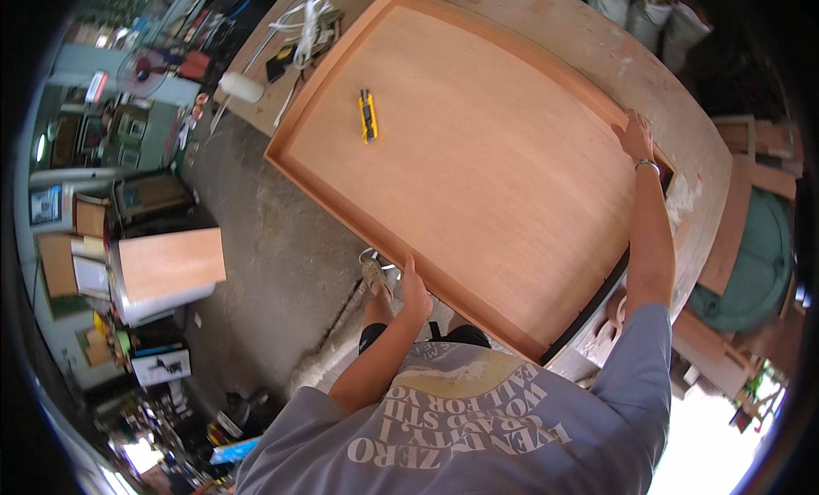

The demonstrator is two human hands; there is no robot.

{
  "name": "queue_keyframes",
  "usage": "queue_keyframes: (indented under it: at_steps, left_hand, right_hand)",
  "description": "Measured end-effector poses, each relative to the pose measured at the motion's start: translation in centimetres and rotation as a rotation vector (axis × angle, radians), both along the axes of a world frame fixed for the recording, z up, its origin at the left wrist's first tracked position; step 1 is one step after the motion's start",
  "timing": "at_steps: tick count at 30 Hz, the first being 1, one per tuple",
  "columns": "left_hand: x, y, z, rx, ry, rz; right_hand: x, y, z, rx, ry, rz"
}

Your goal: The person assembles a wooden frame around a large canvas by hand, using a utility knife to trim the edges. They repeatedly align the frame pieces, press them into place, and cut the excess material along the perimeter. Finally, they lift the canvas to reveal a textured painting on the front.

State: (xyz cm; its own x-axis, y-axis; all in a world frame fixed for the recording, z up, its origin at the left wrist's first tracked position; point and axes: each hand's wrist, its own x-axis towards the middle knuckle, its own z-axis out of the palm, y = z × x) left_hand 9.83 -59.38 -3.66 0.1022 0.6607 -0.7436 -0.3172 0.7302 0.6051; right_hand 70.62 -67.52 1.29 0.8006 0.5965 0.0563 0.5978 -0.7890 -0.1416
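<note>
A large shallow wooden tray with a raised rim lies across the table in front of me. My left hand is at its near rim, thumb pointing up along the wood; the other fingers are mostly hidden at the outer side. Over at the far right corner, my right hand is closed over the rim, with a bracelet at the wrist. A yellow and black utility knife rests on the tray's flat panel, left of the middle and apart from both hands. Along the right end runs a dark strip.
The worktable extends beyond the tray. A white bottle and a bundle of white cord are on its left part. A board-topped stand stands left on the concrete floor. Wood pieces and a green round object are at right.
</note>
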Motion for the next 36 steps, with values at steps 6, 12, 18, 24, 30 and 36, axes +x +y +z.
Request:
queue_keyframes:
  at_steps: [6,12,18,24,30,36]
  left_hand:
    - [2.6,-1.1,1.6,0.082,0.254,0.164]
    - [2.0,-1.4,4.7,0.232,0.429,0.112]
    - [-0.2,-2.0,8.4,0.312,0.362,0.146]
    - [2.1,1.4,11.0,0.43,0.346,-0.016]
    - [8.6,18.5,13.6,0.555,0.496,-0.353]
    - [10.2,34.3,14.5,0.658,0.446,-0.683]
  right_hand:
    - [2.9,3.7,-2.4,-0.206,0.093,-0.045]
    - [5.8,1.3,-1.3,-0.048,0.195,0.184]
    - [3.1,-2.2,4.2,0.135,0.301,0.277]
    - [3.7,-5.8,10.9,0.301,0.259,0.123]
    - [3.6,-7.2,15.7,0.271,0.126,-0.006]
    - [-8.0,-10.8,13.6,0.266,0.019,-0.158]
